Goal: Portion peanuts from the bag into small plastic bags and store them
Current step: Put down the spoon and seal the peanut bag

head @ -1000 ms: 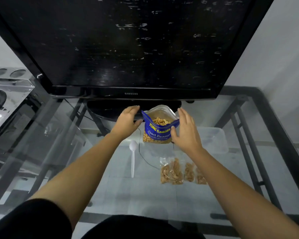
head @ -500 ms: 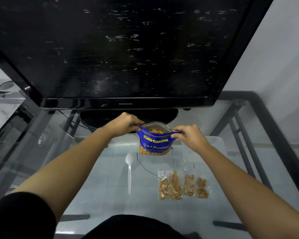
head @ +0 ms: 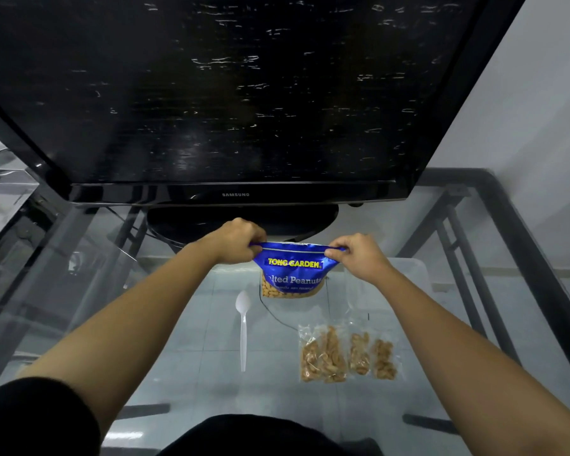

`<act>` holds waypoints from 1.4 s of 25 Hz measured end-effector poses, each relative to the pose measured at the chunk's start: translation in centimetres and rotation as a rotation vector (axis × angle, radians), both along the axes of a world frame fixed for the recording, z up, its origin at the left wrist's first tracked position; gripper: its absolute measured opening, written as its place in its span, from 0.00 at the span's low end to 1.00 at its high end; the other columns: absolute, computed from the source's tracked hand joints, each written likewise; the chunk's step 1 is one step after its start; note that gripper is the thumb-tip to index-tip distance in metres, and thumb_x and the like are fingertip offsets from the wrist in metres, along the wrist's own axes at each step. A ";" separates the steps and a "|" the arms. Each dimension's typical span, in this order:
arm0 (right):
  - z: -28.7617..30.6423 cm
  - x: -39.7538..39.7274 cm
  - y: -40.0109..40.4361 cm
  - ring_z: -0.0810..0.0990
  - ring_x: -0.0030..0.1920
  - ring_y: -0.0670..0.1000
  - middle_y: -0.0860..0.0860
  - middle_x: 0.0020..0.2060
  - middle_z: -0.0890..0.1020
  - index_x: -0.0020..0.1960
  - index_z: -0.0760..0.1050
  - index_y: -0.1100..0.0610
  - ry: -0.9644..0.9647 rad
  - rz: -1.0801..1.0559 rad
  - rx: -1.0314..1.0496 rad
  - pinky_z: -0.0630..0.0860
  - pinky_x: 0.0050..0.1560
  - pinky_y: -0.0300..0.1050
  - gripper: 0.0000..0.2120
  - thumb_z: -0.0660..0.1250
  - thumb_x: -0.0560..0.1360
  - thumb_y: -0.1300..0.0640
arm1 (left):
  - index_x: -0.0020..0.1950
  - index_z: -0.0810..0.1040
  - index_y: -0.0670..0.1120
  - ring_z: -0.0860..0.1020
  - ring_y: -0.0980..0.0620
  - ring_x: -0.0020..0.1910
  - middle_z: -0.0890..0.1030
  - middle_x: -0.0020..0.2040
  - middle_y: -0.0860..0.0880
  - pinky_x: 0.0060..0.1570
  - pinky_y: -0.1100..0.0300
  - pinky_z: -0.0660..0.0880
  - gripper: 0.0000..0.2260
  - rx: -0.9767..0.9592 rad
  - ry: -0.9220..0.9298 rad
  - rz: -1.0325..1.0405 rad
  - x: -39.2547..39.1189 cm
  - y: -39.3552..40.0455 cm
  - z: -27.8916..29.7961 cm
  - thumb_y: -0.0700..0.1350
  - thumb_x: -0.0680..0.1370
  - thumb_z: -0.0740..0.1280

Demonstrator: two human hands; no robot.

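Observation:
A blue Tong Garden salted peanuts bag [head: 293, 273] stands on the glass table just in front of the TV stand. My left hand [head: 236, 240] pinches the bag's top left corner and my right hand [head: 356, 255] pinches its top right corner, so the mouth is stretched flat and shut. Three small clear plastic bags filled with peanuts [head: 346, 355] lie side by side on the table, nearer to me and to the right. A white plastic spoon [head: 243, 327] lies left of them, bowl pointing away.
A large black Samsung TV [head: 237, 93] fills the upper view, its base [head: 244, 218] right behind the peanut bag. The glass table [head: 178, 373] has a dark metal frame along its right edge [head: 524, 258]. A clear plastic box [head: 408, 274] shows under the glass at right.
My hands went from cupping the open bag's sides to pinching its top corners. The mouth, open with peanuts showing, is now pulled flat and closed.

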State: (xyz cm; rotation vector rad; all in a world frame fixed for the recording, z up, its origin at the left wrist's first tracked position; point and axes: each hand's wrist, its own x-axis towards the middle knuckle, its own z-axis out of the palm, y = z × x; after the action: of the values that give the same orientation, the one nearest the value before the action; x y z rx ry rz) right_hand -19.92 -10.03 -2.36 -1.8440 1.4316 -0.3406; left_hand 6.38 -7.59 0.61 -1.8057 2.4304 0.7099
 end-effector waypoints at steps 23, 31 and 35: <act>0.9 -0.3 0.2 0.75 0.54 0.47 0.56 0.55 0.81 0.58 0.75 0.59 -0.002 0.036 0.019 0.75 0.46 0.39 0.15 0.67 0.74 0.53 | 0.53 0.75 0.43 0.77 0.49 0.53 0.80 0.55 0.45 0.51 0.59 0.66 0.09 0.015 0.011 -0.007 -3.0 -0.6 -0.5 0.47 0.78 0.63; 1.1 -0.2 0.4 0.76 0.59 0.51 0.56 0.56 0.80 0.59 0.75 0.59 0.020 0.032 0.020 0.76 0.50 0.43 0.16 0.66 0.75 0.53 | 0.56 0.75 0.42 0.76 0.49 0.55 0.79 0.55 0.45 0.50 0.61 0.66 0.10 -0.038 -0.005 0.060 0.3 0.6 -1.3 0.46 0.79 0.62; 1.1 0.0 0.2 0.76 0.59 0.51 0.56 0.56 0.80 0.60 0.75 0.59 0.073 0.053 -0.006 0.76 0.49 0.42 0.16 0.66 0.75 0.52 | 0.57 0.75 0.41 0.75 0.49 0.56 0.78 0.56 0.43 0.50 0.59 0.69 0.11 -0.058 -0.013 0.054 0.5 0.6 -1.5 0.45 0.79 0.62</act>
State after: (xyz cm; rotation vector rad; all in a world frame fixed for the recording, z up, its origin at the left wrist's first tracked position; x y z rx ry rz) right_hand -19.93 -9.81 -1.22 -1.9128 1.4288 -0.2534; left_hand 6.93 -7.03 -0.86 -1.8969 2.4270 0.6356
